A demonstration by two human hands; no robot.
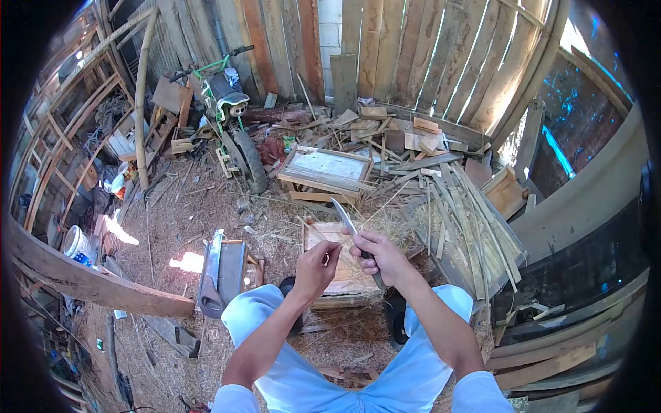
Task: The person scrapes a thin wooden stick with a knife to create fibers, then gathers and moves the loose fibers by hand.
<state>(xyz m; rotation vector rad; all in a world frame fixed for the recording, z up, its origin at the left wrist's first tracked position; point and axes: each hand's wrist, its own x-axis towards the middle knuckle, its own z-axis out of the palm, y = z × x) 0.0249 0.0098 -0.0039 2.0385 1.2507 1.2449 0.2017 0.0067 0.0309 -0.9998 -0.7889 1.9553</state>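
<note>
My right hand [379,256] is closed round the dark handle of a knife [345,216], whose curved blade points up and to the left. Just left of it, my left hand [318,267] pinches the end of a thin strip [377,212]. The strip passes by the blade and slants up to the right. Below both hands lies a low wooden board [348,281] between my knees, with shavings around it.
A handsaw [211,275] rests on a small bench [233,265] at the left. Ahead are a wooden frame [323,168], scrap wood and a small motorbike [237,131]. Long slats [468,234] lie at the right. A beam [103,279] crosses the left side; a white bucket [77,242] stands beyond.
</note>
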